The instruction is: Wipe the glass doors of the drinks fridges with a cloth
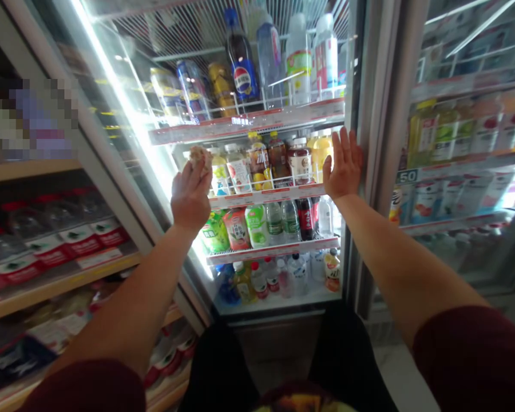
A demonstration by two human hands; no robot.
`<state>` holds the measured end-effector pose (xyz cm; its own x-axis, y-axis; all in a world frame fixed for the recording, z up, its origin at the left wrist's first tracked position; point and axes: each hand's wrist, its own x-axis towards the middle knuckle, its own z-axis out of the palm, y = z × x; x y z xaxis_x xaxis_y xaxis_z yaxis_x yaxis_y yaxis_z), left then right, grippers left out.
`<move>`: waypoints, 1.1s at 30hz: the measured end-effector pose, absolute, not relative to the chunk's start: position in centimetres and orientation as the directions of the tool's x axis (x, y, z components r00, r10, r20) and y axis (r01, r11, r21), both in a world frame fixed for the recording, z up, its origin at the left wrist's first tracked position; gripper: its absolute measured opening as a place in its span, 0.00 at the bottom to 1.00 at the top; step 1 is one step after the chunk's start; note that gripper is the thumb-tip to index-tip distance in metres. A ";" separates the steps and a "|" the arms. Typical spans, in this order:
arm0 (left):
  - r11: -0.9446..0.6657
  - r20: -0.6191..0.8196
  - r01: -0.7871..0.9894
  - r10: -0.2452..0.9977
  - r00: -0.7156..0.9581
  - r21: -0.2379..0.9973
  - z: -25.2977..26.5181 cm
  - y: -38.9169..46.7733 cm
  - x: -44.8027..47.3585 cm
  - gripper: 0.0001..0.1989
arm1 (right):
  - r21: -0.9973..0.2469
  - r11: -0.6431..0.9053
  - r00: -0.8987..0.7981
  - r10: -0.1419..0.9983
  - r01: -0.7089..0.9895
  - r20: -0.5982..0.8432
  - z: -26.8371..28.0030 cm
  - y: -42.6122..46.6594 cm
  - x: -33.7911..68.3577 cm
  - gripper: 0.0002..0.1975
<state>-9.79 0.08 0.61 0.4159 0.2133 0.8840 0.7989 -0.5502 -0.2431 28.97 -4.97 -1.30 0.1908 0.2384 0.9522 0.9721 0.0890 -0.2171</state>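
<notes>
Pinching crumpled cloth in left hand with bent fingers, lifting it to the left side of the glass door, level with the drinks bottles lined up along the middle shelf. Carrying nothing visible in right hand: extending it with palm forward and fingers up, apparently laying it flat on the pane just beside the right door frame. Probably bracing with that one. Reading as wiping underway, not finished: presenting cloth at the glass, not setting it aside. Not calling a percentage; not finding any clear line between wiped and unwiped glass, so not confirming any area as done. Counting the stretch between both hands, plus everything lower down to the bottom-row bottles, as out of cloth contact right now, so possibly pending. Not managing to tell whether cloth is actually pressing on the glass or hanging just short of it.
</notes>
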 end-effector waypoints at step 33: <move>-0.577 0.885 0.775 0.180 0.429 -0.259 0.3 0.2 -9.9 0.27 | -0.177 0.085 0.159 0.184 0.980 0.970 -1.6 -4.2 29.5 0.31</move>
<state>-9.86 0.16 0.27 0.4294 0.1801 0.8850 0.7750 -0.5766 -0.2587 29.47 -4.19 -1.64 0.1595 0.1840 0.9699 0.9804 0.0852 -0.1774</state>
